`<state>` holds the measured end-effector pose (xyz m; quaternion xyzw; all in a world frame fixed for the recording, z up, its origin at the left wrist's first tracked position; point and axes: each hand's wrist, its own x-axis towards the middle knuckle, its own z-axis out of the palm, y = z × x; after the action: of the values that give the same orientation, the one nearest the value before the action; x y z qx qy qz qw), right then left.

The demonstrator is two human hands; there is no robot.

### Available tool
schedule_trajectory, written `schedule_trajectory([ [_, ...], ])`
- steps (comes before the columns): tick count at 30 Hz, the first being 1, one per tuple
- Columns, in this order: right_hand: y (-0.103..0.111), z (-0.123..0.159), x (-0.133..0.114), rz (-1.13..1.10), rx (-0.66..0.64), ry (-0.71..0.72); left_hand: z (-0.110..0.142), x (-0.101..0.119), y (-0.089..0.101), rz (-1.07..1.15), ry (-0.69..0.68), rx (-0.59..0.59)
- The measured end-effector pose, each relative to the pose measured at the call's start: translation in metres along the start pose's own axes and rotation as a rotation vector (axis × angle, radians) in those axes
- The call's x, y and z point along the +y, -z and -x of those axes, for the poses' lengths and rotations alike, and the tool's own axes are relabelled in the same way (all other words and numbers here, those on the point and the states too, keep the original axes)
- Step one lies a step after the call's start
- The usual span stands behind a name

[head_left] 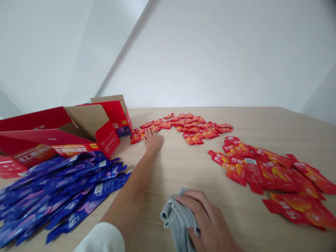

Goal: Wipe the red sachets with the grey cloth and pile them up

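My left hand (152, 140) reaches far across the table, its fingers stretched out over a few small red packets (137, 136) at the back left. In the near middle, my right hand (207, 218) is closed around a folded grey cloth (179, 216), close to the table top. Beyond my left hand, more red packets (191, 123) lie in a loose band along the back. Whether the left fingertips press on a packet is hard to make out.
Open red cartons (107, 138) stand at the left, with blue packets (70, 189) heaped in front of them. At the right lies a pile of larger red and orange packets (273, 171). A white wall (223, 52) rises behind the wooden table (181, 164).
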<state>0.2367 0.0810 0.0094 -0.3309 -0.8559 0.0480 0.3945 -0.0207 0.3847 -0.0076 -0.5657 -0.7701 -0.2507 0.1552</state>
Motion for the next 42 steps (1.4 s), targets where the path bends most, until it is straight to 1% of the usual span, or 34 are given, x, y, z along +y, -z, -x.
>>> schedule_trajectory([
  [3, -0.008, 0.005, 0.009, 0.021, -0.067, -0.009, -0.011, -0.019, -0.002, -0.071, 0.09, -0.002],
  [5, -0.014, 0.009, 0.012, 0.027, -0.121, -0.013, -0.013, -0.024, -0.003, -0.105, 0.132, -0.012],
  [7, -0.019, 0.011, 0.013, 0.029, -0.155, -0.016, -0.012, -0.025, -0.002, -0.126, 0.152, -0.025],
  [11, -0.02, 0.009, 0.011, 0.027, -0.147, -0.019, 0.0, -0.024, 0.005, -0.138, 0.116, -0.044],
  [15, -0.017, 0.006, 0.007, 0.013, -0.116, -0.023, 0.026, -0.028, 0.022, -0.131, 0.004, -0.06],
  [20, -0.011, 0.004, 0.002, -0.017, -0.079, -0.055, 0.072, -0.035, 0.051, -0.109, -0.159, -0.104],
  [23, -0.005, 0.002, 0.004, -0.026, -0.038, -0.073, 0.11, -0.039, 0.077, -0.079, -0.281, -0.164],
  [26, 0.002, -0.001, 0.012, -0.01, 0.014, -0.097, 0.164, -0.043, 0.114, -0.026, -0.459, -0.248],
  [31, 0.012, -0.006, 0.031, 0.053, 0.107, -0.161, 0.271, -0.043, 0.188, 0.088, -0.767, -0.375],
  [33, 0.015, -0.008, 0.036, 0.08, 0.127, -0.185, 0.301, -0.041, 0.21, 0.128, -0.887, -0.406],
  [34, 0.016, -0.008, 0.038, 0.09, 0.129, -0.191, 0.31, -0.04, 0.218, 0.141, -0.939, -0.414],
  [36, 0.017, -0.01, 0.041, 0.1, 0.119, -0.202, 0.318, -0.037, 0.228, 0.155, -1.016, -0.414],
  [38, 0.018, -0.011, 0.043, 0.101, 0.097, -0.218, 0.318, -0.036, 0.231, 0.162, -1.065, -0.406],
  [42, 0.019, -0.012, 0.047, 0.102, 0.052, -0.25, 0.315, -0.041, 0.229, 0.185, -1.172, -0.375],
])
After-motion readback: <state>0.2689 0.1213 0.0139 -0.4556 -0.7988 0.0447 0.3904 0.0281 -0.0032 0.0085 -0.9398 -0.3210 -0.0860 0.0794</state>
